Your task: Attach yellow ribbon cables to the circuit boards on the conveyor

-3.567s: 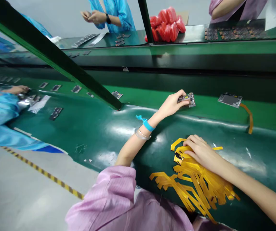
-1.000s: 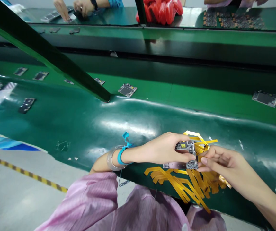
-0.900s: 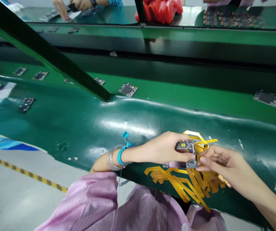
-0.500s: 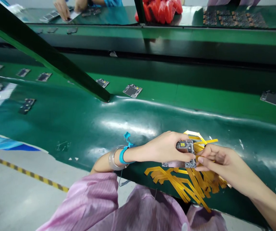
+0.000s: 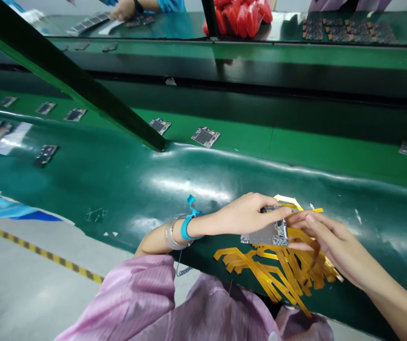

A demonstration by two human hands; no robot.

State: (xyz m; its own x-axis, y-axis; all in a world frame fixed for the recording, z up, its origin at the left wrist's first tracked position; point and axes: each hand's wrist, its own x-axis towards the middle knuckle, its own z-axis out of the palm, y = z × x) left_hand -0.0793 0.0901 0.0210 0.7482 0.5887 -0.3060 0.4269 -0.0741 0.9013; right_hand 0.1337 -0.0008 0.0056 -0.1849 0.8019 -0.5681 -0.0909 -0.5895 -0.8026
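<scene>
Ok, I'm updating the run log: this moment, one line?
left hand: holding circuit board; right hand: at board's edge; yellow strips: heaped beneath

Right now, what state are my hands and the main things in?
Left hand: closed on circuit board
Circuit board: gripped, partly covered
Right hand: fingers beside the board's edge, grip unclear
Yellow strips: loose, heaped
Blue wristband: fastened, end sticking up
Red bags: piled up

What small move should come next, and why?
Probably a gentle check of the yellow ribbon at the edge of the circuit board with the right hand: the left hand grips the board, the right is beside that edge, and ribbon seating isn't clear.
</scene>
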